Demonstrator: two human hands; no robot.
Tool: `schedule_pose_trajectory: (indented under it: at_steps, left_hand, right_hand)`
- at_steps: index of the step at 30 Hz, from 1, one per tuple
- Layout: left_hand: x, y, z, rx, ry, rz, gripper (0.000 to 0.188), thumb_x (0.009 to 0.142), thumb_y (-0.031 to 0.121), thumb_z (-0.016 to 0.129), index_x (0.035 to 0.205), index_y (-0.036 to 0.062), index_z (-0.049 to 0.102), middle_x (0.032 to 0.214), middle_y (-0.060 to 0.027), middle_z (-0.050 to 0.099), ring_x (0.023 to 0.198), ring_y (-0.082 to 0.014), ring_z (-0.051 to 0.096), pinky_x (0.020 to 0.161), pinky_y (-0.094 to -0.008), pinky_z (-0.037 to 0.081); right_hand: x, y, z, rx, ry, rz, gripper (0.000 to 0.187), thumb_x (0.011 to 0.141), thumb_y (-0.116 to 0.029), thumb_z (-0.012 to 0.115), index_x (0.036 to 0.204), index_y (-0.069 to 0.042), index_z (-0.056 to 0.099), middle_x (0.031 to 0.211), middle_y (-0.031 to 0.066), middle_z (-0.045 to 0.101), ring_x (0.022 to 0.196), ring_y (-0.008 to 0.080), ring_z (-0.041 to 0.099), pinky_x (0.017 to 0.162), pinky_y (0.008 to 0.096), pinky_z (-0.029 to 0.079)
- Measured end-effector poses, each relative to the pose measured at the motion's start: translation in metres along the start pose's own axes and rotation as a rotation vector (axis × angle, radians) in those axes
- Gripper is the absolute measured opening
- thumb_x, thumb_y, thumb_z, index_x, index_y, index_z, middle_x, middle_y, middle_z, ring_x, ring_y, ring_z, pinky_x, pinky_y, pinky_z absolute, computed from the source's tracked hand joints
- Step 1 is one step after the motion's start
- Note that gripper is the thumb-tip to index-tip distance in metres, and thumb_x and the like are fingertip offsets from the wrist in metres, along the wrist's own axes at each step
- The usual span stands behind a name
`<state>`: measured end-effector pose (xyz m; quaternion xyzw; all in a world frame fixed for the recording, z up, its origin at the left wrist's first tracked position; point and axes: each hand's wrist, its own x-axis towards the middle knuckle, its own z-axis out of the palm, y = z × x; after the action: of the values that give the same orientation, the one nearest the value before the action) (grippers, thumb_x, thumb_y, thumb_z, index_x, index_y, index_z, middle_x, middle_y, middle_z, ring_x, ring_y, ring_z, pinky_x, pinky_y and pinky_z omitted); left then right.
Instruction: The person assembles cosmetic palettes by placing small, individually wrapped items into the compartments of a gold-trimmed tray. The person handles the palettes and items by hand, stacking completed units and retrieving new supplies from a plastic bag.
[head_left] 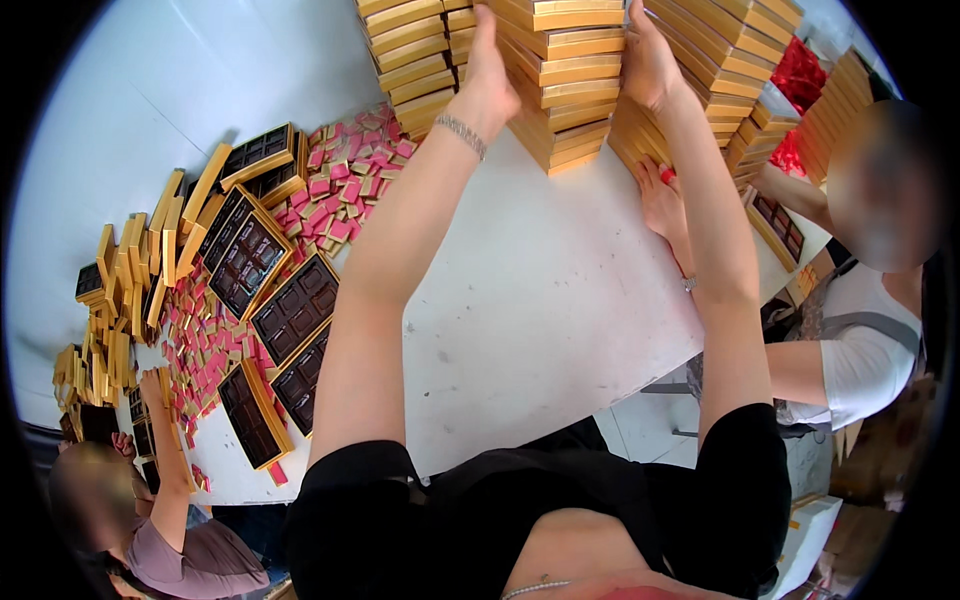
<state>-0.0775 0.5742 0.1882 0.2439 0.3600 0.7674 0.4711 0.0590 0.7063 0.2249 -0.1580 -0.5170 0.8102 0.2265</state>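
Note:
A tall stack of flat gold boxes [570, 95] stands at the far side of the white table, between my two hands. My left hand [488, 85] is against the stack's left side, its thumb pointing up. Against the right side lies my right hand [655, 70], likewise thumb up. Together they clasp the stack, with most of their fingers hidden by the boxes or cut off at the top edge. More stacked gold boxes [410, 60] rise to the left, and another row [720, 50] leans to the right.
Pink-and-gold wrapped pieces [335, 190] are heaped at left, beside open boxes with dark compartment trays [295, 310]. A co-worker's hand [665, 205] rests near the right stacks, by an open box [778, 230]. Another co-worker's arm [170, 430] reaches in at lower left. The white table [520, 330] lies before me.

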Motion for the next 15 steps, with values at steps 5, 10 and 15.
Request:
schedule_pose_trajectory:
  at_steps: [5, 10, 15]
  left_hand:
    - [0.032, -0.068, -0.062, -0.034, -0.014, 0.113, 0.091, 0.083, 0.081, 0.028, 0.146, 0.0153, 0.031, 0.146, -0.0099, 0.037, 0.133, -0.0267, 0.037, 0.108, -0.0439, 0.033]
    - [0.048, -0.099, -0.039, -0.145, 0.068, -0.015, 0.088, 0.083, 0.081, 0.03, 0.144, 0.0174, 0.033, 0.142, -0.0071, 0.043, 0.131, -0.0246, 0.039, 0.106, -0.0453, 0.036]
    - [0.064, -0.108, -0.026, -0.146, 0.058, 0.048, 0.087, 0.084, 0.081, 0.027, 0.142, 0.0161, 0.04, 0.139, -0.0069, 0.047, 0.127, -0.0219, 0.044, 0.1, -0.0408, 0.04]
  right_hand:
    - [0.013, 0.088, -0.027, -0.149, 0.394, -0.318, 0.08, 0.092, -0.07, 0.027, 0.145, -0.011, 0.036, 0.146, 0.0072, 0.039, 0.121, 0.0206, 0.041, 0.105, 0.0397, 0.024]
    - [-0.004, 0.135, -0.037, -0.006, 0.606, -0.094, 0.079, 0.09, -0.073, 0.027, 0.145, -0.016, 0.033, 0.145, 0.0043, 0.037, 0.122, 0.0192, 0.036, 0.099, 0.0372, 0.03]
    - [0.013, 0.162, -0.065, 0.03, 0.628, -0.126, 0.081, 0.092, -0.069, 0.032, 0.149, -0.014, 0.014, 0.151, 0.0053, 0.027, 0.137, 0.0236, 0.027, 0.104, 0.047, 0.03]
